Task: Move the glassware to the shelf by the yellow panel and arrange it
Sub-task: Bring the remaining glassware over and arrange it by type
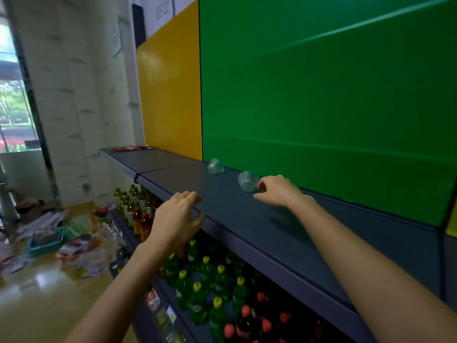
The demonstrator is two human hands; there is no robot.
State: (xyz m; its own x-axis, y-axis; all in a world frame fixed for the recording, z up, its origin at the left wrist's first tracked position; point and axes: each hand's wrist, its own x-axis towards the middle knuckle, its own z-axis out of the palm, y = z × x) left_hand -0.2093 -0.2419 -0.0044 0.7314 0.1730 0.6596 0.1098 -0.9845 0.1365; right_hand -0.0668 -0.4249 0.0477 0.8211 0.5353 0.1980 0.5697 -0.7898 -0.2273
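Looking down at a dark grey shelf [247, 226] with two clear glasses on it, both sitting in front of the green panel [321, 95], not by the yellow panel [170, 95] yet. Near glass [247, 181] tipped on its side, long axis running roughly along the shelf, open mouth facing left toward the yellow end. Lying just left of the right hand [277, 191], fingertips [259, 186] right beside it, maybe brushing it, hard to tell. Fingers loosely curled and spread, not gripping anything. Far glass [215, 166] also tilted over, further left, close to the seam between the two panels.

Left hand [176, 216] hovering at the shelf's front edge, fingers bent and apart, holding nothing, well apart from both glasses. So right hand clearly nearer, probably going for a wrap around the near glass from its closed end.

Plenty of bare shelf to the left for sliding or carrying, only some flat red packaging [132, 148] at the far end. Worth watching the front lip though: lying sideways, probably rolling off easily onto the green bottles [197, 293] below.
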